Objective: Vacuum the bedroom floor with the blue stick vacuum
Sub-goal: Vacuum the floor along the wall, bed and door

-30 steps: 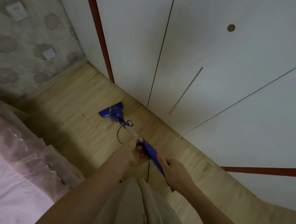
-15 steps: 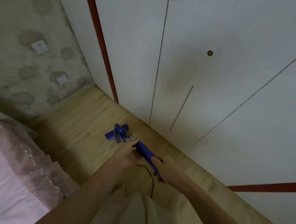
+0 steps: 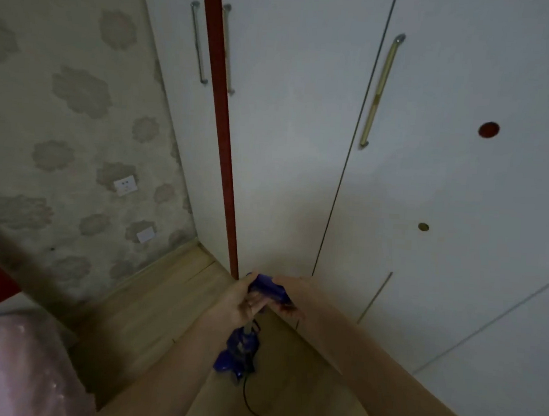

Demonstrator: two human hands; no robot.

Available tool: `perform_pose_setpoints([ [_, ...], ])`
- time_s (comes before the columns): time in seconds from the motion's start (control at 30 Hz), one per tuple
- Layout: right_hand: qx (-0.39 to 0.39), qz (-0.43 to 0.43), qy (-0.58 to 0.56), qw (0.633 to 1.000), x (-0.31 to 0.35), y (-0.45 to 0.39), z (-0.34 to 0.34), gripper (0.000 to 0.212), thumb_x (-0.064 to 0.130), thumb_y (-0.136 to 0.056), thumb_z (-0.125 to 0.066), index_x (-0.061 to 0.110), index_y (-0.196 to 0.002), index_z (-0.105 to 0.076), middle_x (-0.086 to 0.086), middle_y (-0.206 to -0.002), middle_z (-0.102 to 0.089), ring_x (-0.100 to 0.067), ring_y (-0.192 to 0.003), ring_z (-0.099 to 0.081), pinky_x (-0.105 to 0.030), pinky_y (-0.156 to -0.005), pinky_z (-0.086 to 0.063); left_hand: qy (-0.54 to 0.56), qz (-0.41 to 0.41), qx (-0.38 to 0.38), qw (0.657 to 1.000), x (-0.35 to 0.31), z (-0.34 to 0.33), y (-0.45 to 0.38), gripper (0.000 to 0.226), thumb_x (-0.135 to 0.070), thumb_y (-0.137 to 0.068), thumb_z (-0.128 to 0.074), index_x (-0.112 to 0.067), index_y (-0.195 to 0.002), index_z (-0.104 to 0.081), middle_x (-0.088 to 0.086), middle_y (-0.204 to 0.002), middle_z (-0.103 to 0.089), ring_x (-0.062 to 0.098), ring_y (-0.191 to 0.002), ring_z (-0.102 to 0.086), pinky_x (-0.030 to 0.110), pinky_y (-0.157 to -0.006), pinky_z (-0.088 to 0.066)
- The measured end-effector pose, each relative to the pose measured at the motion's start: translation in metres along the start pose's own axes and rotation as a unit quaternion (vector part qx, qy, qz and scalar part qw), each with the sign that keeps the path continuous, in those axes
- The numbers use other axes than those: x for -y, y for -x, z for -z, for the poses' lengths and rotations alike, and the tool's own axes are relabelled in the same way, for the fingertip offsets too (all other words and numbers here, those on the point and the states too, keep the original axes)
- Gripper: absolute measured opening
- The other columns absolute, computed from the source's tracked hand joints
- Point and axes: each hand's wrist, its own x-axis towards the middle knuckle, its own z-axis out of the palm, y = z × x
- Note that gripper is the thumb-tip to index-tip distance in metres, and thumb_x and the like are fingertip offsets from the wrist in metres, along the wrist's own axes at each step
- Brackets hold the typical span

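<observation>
Wooden floor (image 3: 148,316) runs in a narrow strip between a pink-covered bed (image 3: 11,368) at the lower left and a wall of white wardrobe doors (image 3: 301,177), split by a red vertical trim (image 3: 220,145) and fitted with long metal handles (image 3: 380,91). Patterned wallpaper (image 3: 62,111) with a white socket (image 3: 125,186) closes off the far corner.

Both arms reach forward, meeting at the top of the blue stick vacuum (image 3: 240,348). Left hand (image 3: 244,300) wraps the blue handle from the left side, fingers curled beneath it; right hand (image 3: 288,298) clamps the same handle from the right. So both grips are closed on the vacuum, probably because two hands give better steering in such a tight lane and keep the pole from twisting.

Seen from above, the vacuum stands nearly upright, its body and head low on the floor close to the person's feet, near the foot of the wardrobe. That steep angle suggests the head has been drawn in close, ready for a push toward the corner. A black cord (image 3: 262,415) trails from the base toward the bottom edge, lying on the floor behind the head, where it stays out of the cleaning path; it could snag underfoot if ignored
</observation>
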Motion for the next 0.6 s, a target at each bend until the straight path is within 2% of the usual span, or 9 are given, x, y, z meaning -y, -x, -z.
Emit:
perform_pose_setpoints([
  [0.07, -0.013, 0.024, 0.048, 0.998, 0.02, -0.009, -0.014, 0.031, 0.023, -0.096, -0.058, 0.006, -0.072, -0.049, -0.007, -0.063, -0.054, -0.014, -0.051, -0.051, -0.021, -0.048, -0.045, 0.005, -0.002, 0.009, 1.0, -0.021, 0.004, -0.011, 0.035, -0.016, -0.093, -0.061, 0.006, -0.121, -0.055, 0.015, -0.113, -0.062, 0.022, -0.075, -0.063, 0.037, -0.066, -0.06],
  [0.1, -0.011, 0.042, 0.046, 0.998, 0.028, -0.015, -0.02, 0.029, 0.022, -0.095, -0.059, 0.005, -0.073, -0.051, -0.006, -0.064, -0.054, -0.014, -0.053, -0.052, -0.021, -0.048, -0.045, -0.001, -0.002, 0.016, 1.0, -0.031, 0.007, -0.016, 0.029, -0.016, -0.094, -0.061, 0.005, -0.114, -0.058, 0.014, -0.11, -0.064, 0.02, -0.068, -0.066, 0.033, -0.061, -0.06],
  [0.17, -0.011, 0.07, 0.016, 0.997, 0.04, -0.023, -0.03, 0.02, 0.019, -0.091, -0.06, 0.009, -0.075, -0.054, -0.003, -0.069, -0.055, -0.013, -0.056, -0.053, -0.018, -0.044, -0.045, -0.019, -0.005, 0.026, 0.999, -0.049, 0.01, -0.023, 0.033, -0.016, -0.094, -0.062, 0.007, -0.117, -0.057, 0.011, -0.081, -0.07, 0.016, -0.054, -0.067, 0.027, -0.048, -0.057],
  [0.2, -0.017, 0.078, 0.007, 0.997, 0.046, -0.024, -0.034, 0.019, 0.018, -0.091, -0.06, 0.011, -0.074, -0.054, -0.003, -0.069, -0.055, -0.012, -0.057, -0.053, -0.018, -0.043, -0.045, -0.023, -0.007, 0.024, 0.999, -0.056, 0.011, -0.028, 0.038, -0.015, -0.093, -0.063, 0.008, -0.122, -0.056, 0.011, -0.072, -0.07, 0.017, -0.056, -0.068, 0.027, -0.048, -0.057],
  [0.23, -0.025, 0.081, 0.004, 0.996, 0.051, -0.027, -0.04, 0.021, 0.019, -0.091, -0.06, 0.012, -0.072, -0.053, -0.003, -0.069, -0.055, -0.013, -0.057, -0.053, -0.02, -0.045, -0.045, -0.024, -0.008, 0.025, 0.999, -0.064, 0.013, -0.032, 0.039, -0.014, -0.091, -0.065, 0.007, -0.123, -0.056, 0.013, -0.072, -0.07, 0.019, -0.065, -0.07, 0.029, -0.05, -0.058],
  [0.3, -0.036, 0.083, 0.008, 0.996, 0.062, -0.031, -0.05, 0.024, 0.019, -0.092, -0.059, 0.012, -0.071, -0.051, -0.004, -0.069, -0.055, -0.014, -0.057, -0.053, -0.021, -0.047, -0.046, -0.016, -0.008, 0.034, 0.999, -0.076, 0.015, -0.042, 0.029, -0.012, -0.089, -0.067, 0.005, -0.112, -0.061, 0.015, -0.079, -0.069, 0.024, -0.078, -0.069, 0.032, -0.054, -0.059],
  [0.43, -0.068, 0.068, 0.047, 0.994, 0.081, -0.035, -0.065, 0.032, 0.018, -0.093, -0.061, 0.007, -0.064, -0.049, -0.007, -0.065, -0.052, -0.017, -0.058, -0.05, -0.025, -0.059, -0.046, -0.022, -0.01, 0.048, 0.999, -0.093, 0.017, -0.056, 0.013, -0.009, -0.088, -0.067, 0.003, -0.087, -0.062, 0.015, -0.072, -0.071, 0.026, -0.075, -0.07, 0.036, -0.064, -0.061],
  [0.53, -0.083, 0.082, 0.037, 0.992, 0.083, -0.039, -0.072, 0.023, 0.02, -0.094, -0.057, 0.003, -0.078, -0.055, -0.006, -0.071, -0.055, -0.018, -0.064, -0.054, -0.026, -0.064, -0.049, -0.035, -0.01, 0.053, 0.998, -0.099, 0.015, -0.059, 0.015, -0.01, -0.09, -0.064, 0.001, -0.081, -0.063, 0.015, -0.067, -0.07, 0.026, -0.077, -0.069, 0.04, -0.077, -0.059],
  [0.6, -0.093, 0.099, 0.046, 0.99, 0.081, -0.042, -0.075, 0.021, 0.022, -0.094, -0.055, 0.005, -0.082, -0.054, -0.006, -0.076, -0.056, -0.016, -0.063, -0.054, -0.023, -0.059, -0.047, -0.037, -0.008, 0.036, 0.999, -0.1, 0.015, -0.061, 0.016, -0.011, -0.091, -0.064, 0.001, -0.081, -0.062, 0.013, -0.063, -0.07, 0.026, -0.078, -0.067, 0.042, -0.087, -0.055],
])
